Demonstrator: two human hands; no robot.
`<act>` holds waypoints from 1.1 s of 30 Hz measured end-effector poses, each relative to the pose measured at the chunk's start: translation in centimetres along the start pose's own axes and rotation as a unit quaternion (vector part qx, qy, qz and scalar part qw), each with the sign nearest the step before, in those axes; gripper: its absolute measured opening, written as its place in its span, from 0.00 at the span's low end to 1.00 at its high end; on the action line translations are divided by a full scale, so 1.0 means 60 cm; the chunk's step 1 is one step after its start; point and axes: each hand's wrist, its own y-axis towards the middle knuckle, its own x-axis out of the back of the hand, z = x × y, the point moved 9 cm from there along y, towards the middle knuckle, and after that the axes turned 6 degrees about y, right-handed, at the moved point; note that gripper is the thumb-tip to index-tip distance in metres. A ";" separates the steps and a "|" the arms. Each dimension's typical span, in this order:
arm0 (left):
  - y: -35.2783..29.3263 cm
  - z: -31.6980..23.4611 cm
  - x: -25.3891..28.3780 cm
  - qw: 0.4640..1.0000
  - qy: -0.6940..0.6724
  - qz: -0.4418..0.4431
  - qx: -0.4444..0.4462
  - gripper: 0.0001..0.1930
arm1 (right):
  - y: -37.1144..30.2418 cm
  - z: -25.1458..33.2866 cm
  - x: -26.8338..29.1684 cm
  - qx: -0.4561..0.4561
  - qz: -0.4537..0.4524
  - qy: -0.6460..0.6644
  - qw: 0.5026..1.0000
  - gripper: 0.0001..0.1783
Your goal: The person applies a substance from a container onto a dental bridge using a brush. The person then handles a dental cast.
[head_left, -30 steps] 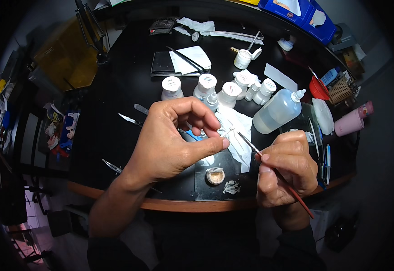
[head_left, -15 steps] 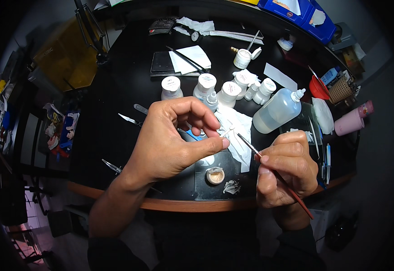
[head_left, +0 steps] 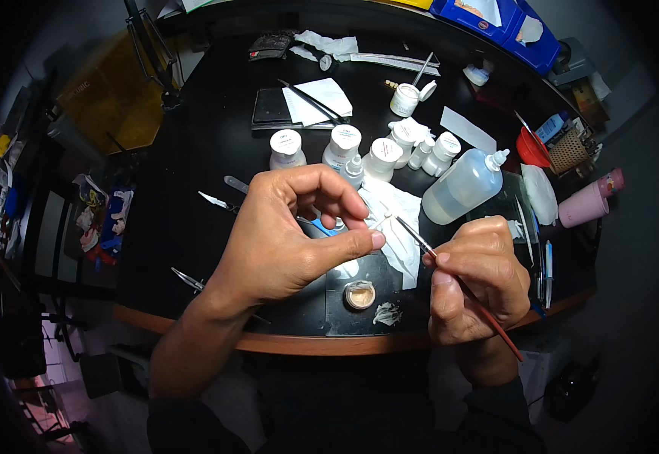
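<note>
My left hand point(head_left: 280, 234) is closed in a pinch, thumb against fingertips, on a small white stick-like piece point(head_left: 379, 222); its exact kind is too small to make out. In my right hand point(head_left: 484, 280) is a fine paintbrush point(head_left: 497, 327) with a reddish-brown handle and a metal ferrule. Its dark tip points up and left, at or very near the end of the white piece; contact cannot be told. Below the hands, a small open jar point(head_left: 359, 296) of beige material rests on a dark slab point(head_left: 337, 324), beside a crumpled scrap point(head_left: 387, 313). White tissue point(head_left: 401, 261) lies behind the fingers.
White-capped jars point(head_left: 342, 144) stand in a row beyond my hands. A large squeeze bottle point(head_left: 462, 189) of clear liquid leans at right. Farther back are an open white pot point(head_left: 405, 100) and black tweezers point(head_left: 314, 102) on paper. A craft knife point(head_left: 216, 200) lies left.
The brush tip has shifted slightly upward near the white piece, and my right hand has moved a little with it. My left hand has stayed nearly still.
</note>
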 end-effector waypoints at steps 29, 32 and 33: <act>-0.001 -0.002 -0.003 1.000 -0.029 0.005 0.007 0.11 | 0.001 0.003 -0.001 0.002 0.014 -0.001 1.000 0.14; 0.000 -0.002 -0.003 1.000 -0.031 0.005 0.001 0.11 | -0.001 0.004 0.004 -0.004 0.013 0.002 1.000 0.15; 0.000 -0.002 -0.003 1.000 -0.029 0.004 -0.001 0.11 | 0.000 0.004 0.002 -0.004 0.013 0.003 1.000 0.15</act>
